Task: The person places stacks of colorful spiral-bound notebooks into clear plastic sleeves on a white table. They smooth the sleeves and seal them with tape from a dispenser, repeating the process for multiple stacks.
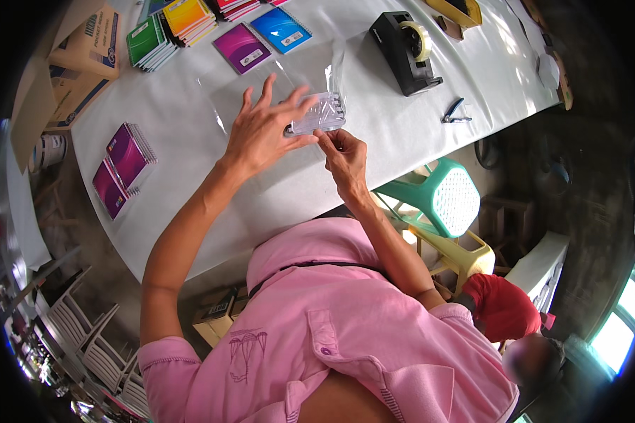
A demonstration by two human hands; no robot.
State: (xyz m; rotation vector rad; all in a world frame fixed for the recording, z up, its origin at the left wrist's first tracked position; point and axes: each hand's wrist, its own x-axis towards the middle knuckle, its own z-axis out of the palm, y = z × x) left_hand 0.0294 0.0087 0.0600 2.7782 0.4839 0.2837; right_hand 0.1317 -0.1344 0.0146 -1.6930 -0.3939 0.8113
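Pink shirt (381, 303) of mine is nearest. With my right hand (347, 158), the fingertips are pinched on the lower edge of a pale spiral pad (321, 113) in clear plastic. My left hand (257, 134) has its fingers spread over the pad's left side; whether they touch, I cannot tell. The pad is above the white-covered table (204, 211), below a purple notebook (242, 48) and left of the pliers (456, 113).

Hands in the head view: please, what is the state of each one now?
Left hand: open, fingers spread beside the notebook in clear plastic.
Right hand: closed, fingertips together at its near edge; what they grip cannot be told.
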